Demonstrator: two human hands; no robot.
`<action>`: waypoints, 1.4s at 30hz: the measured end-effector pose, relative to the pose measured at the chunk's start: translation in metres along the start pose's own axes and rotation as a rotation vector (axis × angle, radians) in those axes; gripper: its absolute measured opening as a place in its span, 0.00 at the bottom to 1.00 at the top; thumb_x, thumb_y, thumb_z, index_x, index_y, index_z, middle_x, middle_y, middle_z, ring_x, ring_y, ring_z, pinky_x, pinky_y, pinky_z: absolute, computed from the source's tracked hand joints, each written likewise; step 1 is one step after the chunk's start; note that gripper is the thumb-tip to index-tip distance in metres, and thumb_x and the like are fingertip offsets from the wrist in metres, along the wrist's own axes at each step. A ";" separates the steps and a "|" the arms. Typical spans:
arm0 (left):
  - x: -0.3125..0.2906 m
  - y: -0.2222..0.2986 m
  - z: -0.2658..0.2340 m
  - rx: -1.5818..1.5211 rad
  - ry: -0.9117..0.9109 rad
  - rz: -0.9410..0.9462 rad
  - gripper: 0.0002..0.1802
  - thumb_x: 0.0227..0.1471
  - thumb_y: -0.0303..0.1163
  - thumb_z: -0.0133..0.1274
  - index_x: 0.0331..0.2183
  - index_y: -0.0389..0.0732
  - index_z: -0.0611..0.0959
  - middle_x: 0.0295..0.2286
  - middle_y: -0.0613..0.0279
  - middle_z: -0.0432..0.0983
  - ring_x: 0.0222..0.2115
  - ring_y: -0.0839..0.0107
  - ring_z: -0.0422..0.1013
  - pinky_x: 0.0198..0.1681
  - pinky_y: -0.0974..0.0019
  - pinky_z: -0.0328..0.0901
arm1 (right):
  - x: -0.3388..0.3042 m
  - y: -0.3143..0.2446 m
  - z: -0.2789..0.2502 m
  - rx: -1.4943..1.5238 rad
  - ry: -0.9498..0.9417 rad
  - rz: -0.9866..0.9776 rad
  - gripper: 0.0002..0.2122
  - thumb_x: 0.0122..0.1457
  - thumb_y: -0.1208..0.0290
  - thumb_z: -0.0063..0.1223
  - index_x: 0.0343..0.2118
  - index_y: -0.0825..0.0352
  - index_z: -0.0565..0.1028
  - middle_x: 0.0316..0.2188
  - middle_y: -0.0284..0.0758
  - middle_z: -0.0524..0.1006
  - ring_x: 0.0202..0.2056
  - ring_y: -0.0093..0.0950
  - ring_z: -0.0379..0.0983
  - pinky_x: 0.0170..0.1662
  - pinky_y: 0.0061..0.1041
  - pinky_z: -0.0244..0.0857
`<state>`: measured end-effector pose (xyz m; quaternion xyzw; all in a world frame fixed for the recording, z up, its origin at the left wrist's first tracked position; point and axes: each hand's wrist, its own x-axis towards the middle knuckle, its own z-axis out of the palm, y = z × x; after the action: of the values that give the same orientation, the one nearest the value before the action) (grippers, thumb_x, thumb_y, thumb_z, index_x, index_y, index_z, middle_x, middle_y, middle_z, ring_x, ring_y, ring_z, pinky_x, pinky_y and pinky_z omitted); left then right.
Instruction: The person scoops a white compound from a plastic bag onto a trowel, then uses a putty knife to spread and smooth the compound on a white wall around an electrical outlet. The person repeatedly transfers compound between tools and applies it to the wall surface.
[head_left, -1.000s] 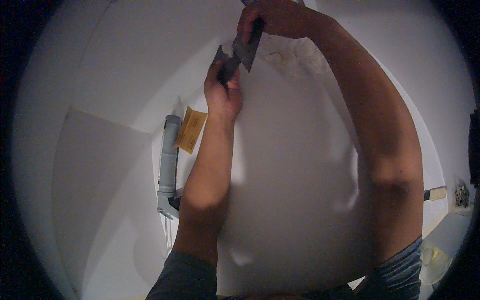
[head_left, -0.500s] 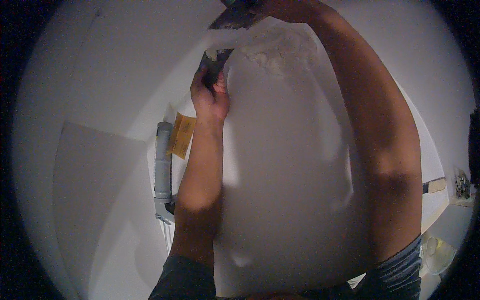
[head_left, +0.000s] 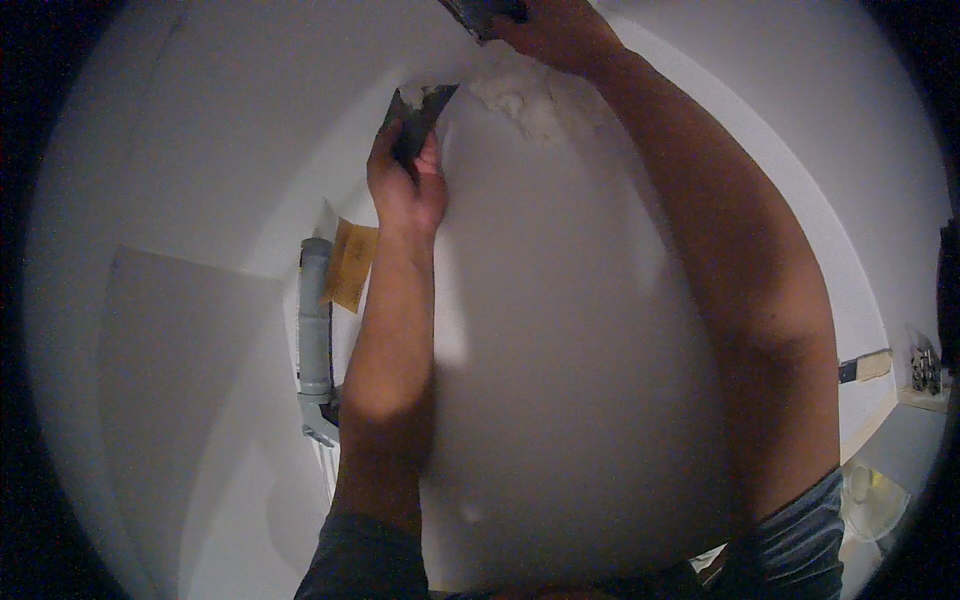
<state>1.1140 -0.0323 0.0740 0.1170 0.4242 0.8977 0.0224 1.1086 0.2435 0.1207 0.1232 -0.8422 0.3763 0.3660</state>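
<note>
My left hand (head_left: 405,185) grips a dark, wide-bladed putty knife (head_left: 415,118), its blade up and a little pale filler near its edge. At the top of the picture my right hand (head_left: 555,35) is closed round a second dark putty knife (head_left: 485,15), partly cut off by the picture's edge. Below the right hand, a rough patch of off-white filler (head_left: 540,108) lies on a smooth pale surface (head_left: 560,300), which stretches between my two forearms. The left knife's blade is just left of the patch, apart from the right knife.
Left of my left forearm lie a grey caulking gun (head_left: 316,320) and a yellow-brown piece of card or sandpaper (head_left: 352,265). On the right are a flat brush-like tool (head_left: 867,366), a clear container of small metal pieces (head_left: 924,370) and a translucent tub (head_left: 875,503).
My right hand and its putty knife have moved up and slightly left, with the blade turned more steeply. My left hand has shifted slightly up and left in the picture, still holding its knife.
</note>
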 end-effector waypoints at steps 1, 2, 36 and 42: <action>-0.001 -0.002 0.006 0.049 0.006 0.022 0.15 0.66 0.25 0.43 0.50 0.28 0.75 0.45 0.50 0.77 0.44 0.62 0.78 0.47 0.65 0.77 | -0.001 0.000 0.004 -0.096 0.016 0.011 0.19 0.55 0.62 0.59 0.46 0.71 0.80 0.45 0.52 0.81 0.50 0.50 0.76 0.54 0.43 0.69; -0.002 -0.003 0.011 0.099 0.012 0.043 0.14 0.66 0.26 0.43 0.49 0.28 0.75 0.45 0.50 0.77 0.43 0.63 0.78 0.47 0.66 0.77 | -0.002 0.000 0.007 -0.192 0.031 0.021 0.20 0.55 0.62 0.59 0.47 0.71 0.79 0.47 0.53 0.80 0.52 0.51 0.75 0.56 0.44 0.68; 0.009 -0.009 -0.001 0.640 0.021 0.209 0.15 0.64 0.26 0.47 0.50 0.30 0.77 0.45 0.52 0.78 0.41 0.65 0.78 0.44 0.70 0.77 | 0.009 0.033 0.064 -0.100 0.045 -0.061 0.14 0.57 0.69 0.51 0.41 0.73 0.80 0.43 0.56 0.80 0.49 0.54 0.76 0.53 0.48 0.70; 0.007 -0.011 0.015 0.036 0.055 -0.023 0.16 0.65 0.26 0.46 0.51 0.27 0.76 0.46 0.51 0.78 0.44 0.63 0.78 0.48 0.66 0.78 | 0.016 0.047 0.065 -0.132 0.031 -0.081 0.14 0.56 0.67 0.52 0.38 0.72 0.80 0.41 0.55 0.80 0.46 0.54 0.77 0.52 0.48 0.70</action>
<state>1.1097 -0.0130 0.0768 0.0877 0.4420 0.8925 0.0191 1.0406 0.2298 0.0778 0.1273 -0.8537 0.3068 0.4012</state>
